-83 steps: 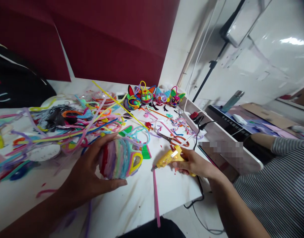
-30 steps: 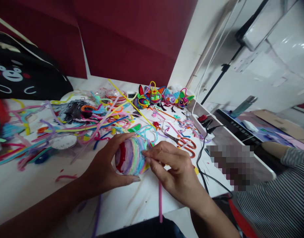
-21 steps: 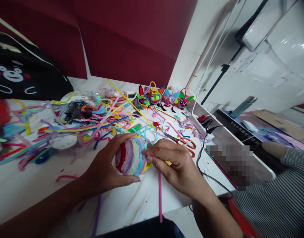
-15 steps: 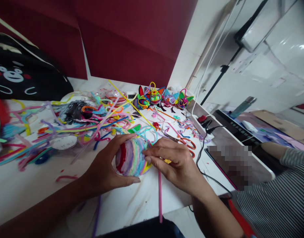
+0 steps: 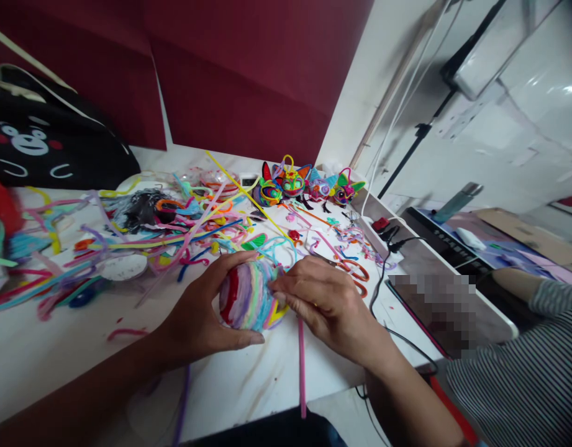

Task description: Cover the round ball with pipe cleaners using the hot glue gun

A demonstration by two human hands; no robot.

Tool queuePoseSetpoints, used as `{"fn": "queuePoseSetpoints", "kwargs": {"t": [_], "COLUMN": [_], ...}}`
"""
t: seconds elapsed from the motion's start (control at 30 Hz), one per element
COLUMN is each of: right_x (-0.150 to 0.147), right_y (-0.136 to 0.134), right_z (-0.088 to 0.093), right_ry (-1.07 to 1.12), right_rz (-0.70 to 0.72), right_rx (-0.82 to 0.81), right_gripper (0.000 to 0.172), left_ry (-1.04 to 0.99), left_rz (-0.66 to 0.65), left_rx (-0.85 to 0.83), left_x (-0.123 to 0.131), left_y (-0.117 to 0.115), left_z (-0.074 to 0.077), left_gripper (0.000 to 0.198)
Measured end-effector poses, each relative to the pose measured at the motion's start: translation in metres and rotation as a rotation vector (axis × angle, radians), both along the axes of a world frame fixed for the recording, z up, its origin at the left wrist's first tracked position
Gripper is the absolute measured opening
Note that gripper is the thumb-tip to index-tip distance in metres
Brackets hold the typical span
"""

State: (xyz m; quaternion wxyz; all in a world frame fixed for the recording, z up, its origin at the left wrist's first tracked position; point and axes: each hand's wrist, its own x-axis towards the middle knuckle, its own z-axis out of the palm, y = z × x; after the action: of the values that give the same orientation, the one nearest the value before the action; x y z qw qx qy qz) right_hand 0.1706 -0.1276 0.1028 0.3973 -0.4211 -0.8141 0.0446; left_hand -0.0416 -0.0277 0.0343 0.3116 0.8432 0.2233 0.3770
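My left hand (image 5: 206, 310) is wrapped round a ball (image 5: 246, 295) covered in bands of fuzzy pipe cleaner: red, lilac, pale green, light blue and yellow. At the ball's right end, my right hand (image 5: 320, 304) pinches with thumb and forefinger against the surface. What lies between those fingertips is hidden. Below my right hand a pink pipe cleaner (image 5: 301, 372) runs down past the table's front edge; the hand covers its upper end. Orange-handled scissors (image 5: 355, 269) lie just beyond my right hand, their blades partly behind it.
Loose pipe cleaners (image 5: 197, 230) heap across the back left of the white table (image 5: 248, 379). Several finished animal-head ornaments (image 5: 294, 184) line the back. A black bag (image 5: 57, 136) stands far left. Right are a black cable (image 5: 383, 273), a grey tray (image 5: 430, 267) and a person's striped sleeve (image 5: 556, 292).
Both hands stay at nearly the same place on the ball. My right hand has turned slightly, and the yellow bit seen behind its fingers is now mostly covered.
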Motion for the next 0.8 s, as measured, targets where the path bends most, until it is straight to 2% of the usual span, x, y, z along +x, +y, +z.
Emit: {"fn": "queuePoseSetpoints", "kwargs": {"t": [0.23,0.43,0.6,0.8], "right_x": [0.010,0.007,0.008,0.013], "right_y": [0.004,0.011,0.018,0.022], "right_z": [0.015,0.026,0.027,0.021], "right_ry": [-0.286,-0.588,-0.597,-0.551], "right_rz": [0.068,0.049,0.109,0.125], "right_rx": [0.104,0.311,0.405,0.362], "right_gripper": [0.027,0.032,0.030,0.032], "left_ry": [0.039,0.028,0.022,0.010], "left_rz": [-0.001,-0.010,-0.037,-0.039], "left_rx": [-0.062,-0.055,-0.101,-0.080], "left_x": [-0.001,-0.001,-0.001,-0.001], "left_y": [-0.002,0.000,0.001,0.000], "left_z": [0.001,-0.003,-0.004,-0.003], "left_gripper": [0.100,0.101,0.102,0.100]}}
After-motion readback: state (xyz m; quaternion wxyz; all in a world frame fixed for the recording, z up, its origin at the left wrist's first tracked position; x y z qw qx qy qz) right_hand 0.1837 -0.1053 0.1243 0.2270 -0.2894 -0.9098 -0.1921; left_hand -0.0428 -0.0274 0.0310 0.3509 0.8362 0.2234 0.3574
